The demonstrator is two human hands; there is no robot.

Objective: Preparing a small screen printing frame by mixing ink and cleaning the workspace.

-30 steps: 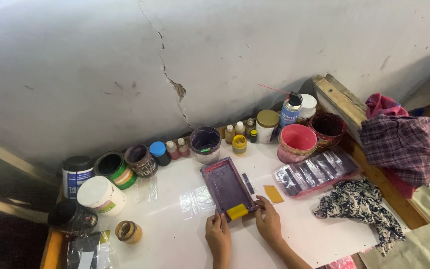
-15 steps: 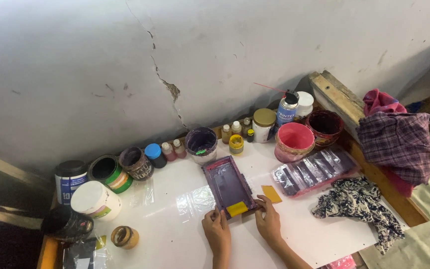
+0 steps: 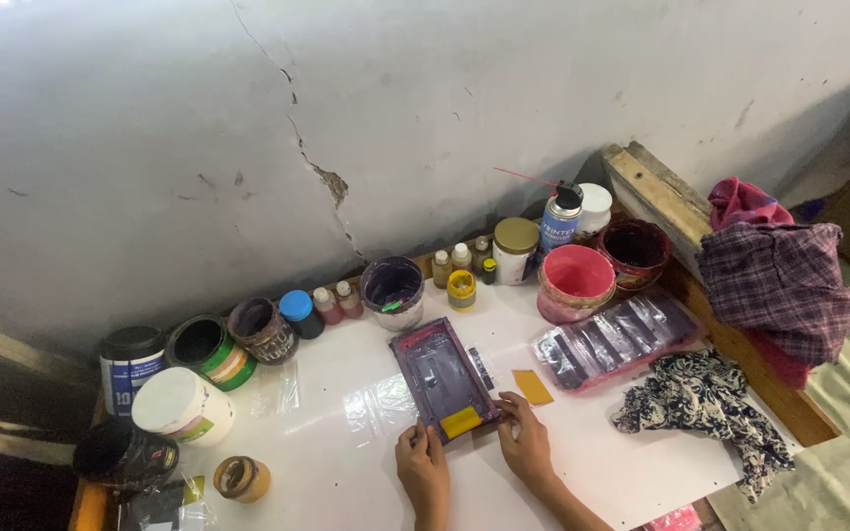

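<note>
Head view: left hand fingers curled on near-left corner of purple screen frame, flat mid-bench. Yellow squeegee on its near end. Right hand fingertips pressing near-right edge. Orange card just right.

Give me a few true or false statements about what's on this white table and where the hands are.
1. Both hands, left hand and right hand, touch the near end of the purple frame. True.
2. The pink tub stands left of the frame. False: it stands to the right.
3. A yellow card lies right of the frame. True.
4. The patterned cloth covers the frame. False: it lies apart, at the table's right edge.
</note>
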